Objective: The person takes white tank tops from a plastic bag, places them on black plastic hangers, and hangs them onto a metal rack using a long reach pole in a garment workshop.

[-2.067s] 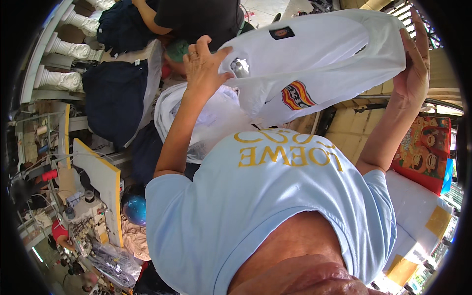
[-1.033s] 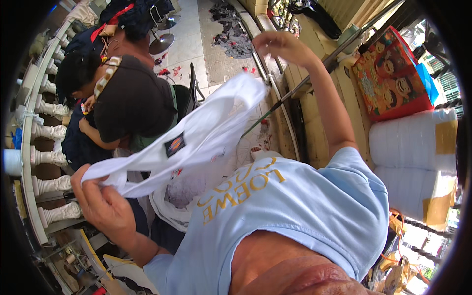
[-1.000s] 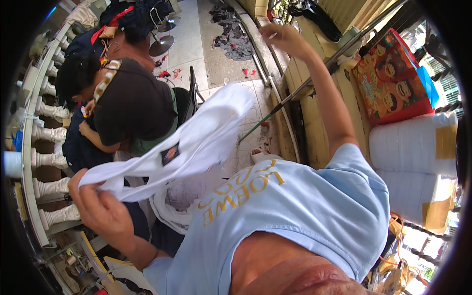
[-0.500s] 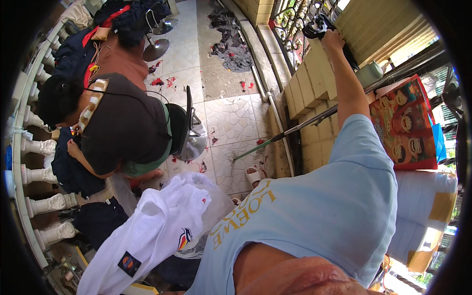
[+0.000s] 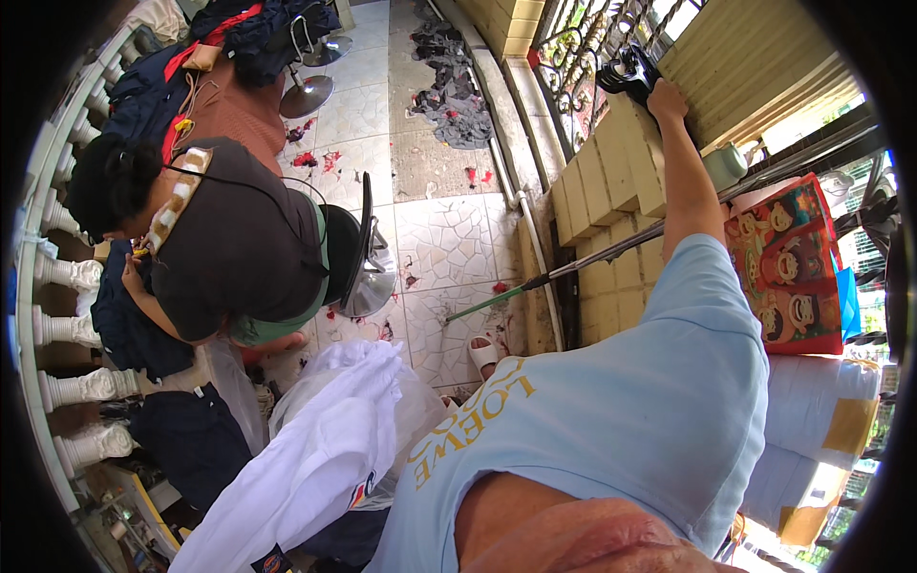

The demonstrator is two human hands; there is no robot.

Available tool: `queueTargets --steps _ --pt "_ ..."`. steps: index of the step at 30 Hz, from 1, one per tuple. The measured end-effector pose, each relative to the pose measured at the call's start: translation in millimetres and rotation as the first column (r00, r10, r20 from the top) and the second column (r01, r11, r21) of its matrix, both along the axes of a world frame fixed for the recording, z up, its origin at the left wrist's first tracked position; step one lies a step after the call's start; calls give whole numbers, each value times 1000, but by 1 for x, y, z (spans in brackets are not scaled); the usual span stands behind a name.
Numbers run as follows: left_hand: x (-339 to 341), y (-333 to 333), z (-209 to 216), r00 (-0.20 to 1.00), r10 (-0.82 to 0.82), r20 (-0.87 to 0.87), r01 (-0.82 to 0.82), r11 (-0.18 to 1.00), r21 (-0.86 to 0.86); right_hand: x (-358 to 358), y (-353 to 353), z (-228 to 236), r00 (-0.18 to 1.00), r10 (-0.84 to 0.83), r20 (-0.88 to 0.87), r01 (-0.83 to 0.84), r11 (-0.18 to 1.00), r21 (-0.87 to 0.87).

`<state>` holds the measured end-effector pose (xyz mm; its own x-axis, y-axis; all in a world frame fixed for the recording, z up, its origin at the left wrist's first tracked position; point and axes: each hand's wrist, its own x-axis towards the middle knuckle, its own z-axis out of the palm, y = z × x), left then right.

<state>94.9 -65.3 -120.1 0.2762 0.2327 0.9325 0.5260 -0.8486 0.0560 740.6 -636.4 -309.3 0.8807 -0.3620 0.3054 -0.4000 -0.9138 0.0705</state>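
Observation:
My right arm stretches to the far right, where my right hand point(image 5: 667, 99) closes on a bunch of black hangers point(image 5: 626, 74) at the top of the tiled ledge. Their hooks and bars overlap, so single ones are hard to tell apart. At the lower left a white shirt point(image 5: 320, 444) hangs loosely beside my body, with a colourful embroidered mark and a dark square patch on it. Clear plastic point(image 5: 415, 406) lies around its upper part. My left hand is out of view, and what holds the shirt is hidden.
A co-worker point(image 5: 244, 229) bends over dark navy cloth point(image 5: 134, 315) at the left, by a white balustrade point(image 5: 81, 329). Nearby is a black stool point(image 5: 355, 253). A green-ended pole point(image 5: 487, 304) slants across the right. Scraps point(image 5: 449, 91) litter the floor; a red bag point(image 5: 788, 267) stands far right.
The white shirt has dropped lower, its patch nearly out of the picture. My right hand stays at the black hangers, shifted slightly in view. The co-worker's hand has risen a little.

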Motion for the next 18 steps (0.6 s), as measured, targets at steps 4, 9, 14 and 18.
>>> queueTargets --steps 4,9,14,18 --pt "9 12 6 991 -130 -35 134 959 248 4 -9 -3 982 80 170 -64 993 -98" --pt "-37 23 11 988 -39 -149 16 988 -153 24 3 33 893 320 316 -198 910 -363" --pt "13 17 46 946 -109 -306 115 993 0 23 98 122 506 804 312 -734 592 -333" --pt "30 19 72 843 -202 -498 217 976 -27 -70 215 213 57 923 380 -977 130 -168"
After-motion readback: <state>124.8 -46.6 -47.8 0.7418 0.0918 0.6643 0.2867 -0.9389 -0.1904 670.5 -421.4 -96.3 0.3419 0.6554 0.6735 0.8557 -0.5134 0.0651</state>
